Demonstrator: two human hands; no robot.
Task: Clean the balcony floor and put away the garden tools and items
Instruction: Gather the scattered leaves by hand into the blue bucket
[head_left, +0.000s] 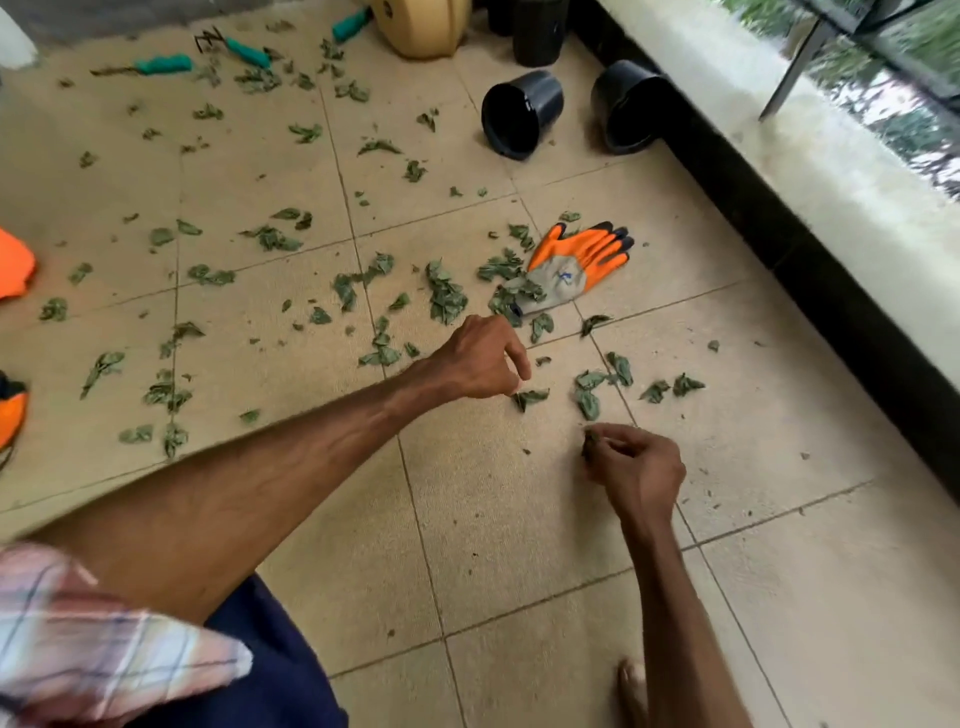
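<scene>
Green leaves (444, 293) lie scattered over the beige tiled floor (519, 519). My left hand (483, 361) reaches out low over the tiles, fingers curled down, its fingertips at a single leaf (530, 397). My right hand (636, 467) is nearer to me and pinches a small bunch of leaves (591, 441) between thumb and fingers. An orange and grey work glove (576, 262) lies flat just beyond my hands, partly covered by leaves. Three green-handled garden tools (161, 65) lie at the far left of the floor.
Two black plant pots (519, 114) lie tipped on their sides near the low balcony wall (779, 171) on the right, with more black pots (537, 31) upright behind. A tan container (421, 23) stands at the back. Orange items (13, 265) sit at the left edge. My bare foot (631, 691) is at the bottom.
</scene>
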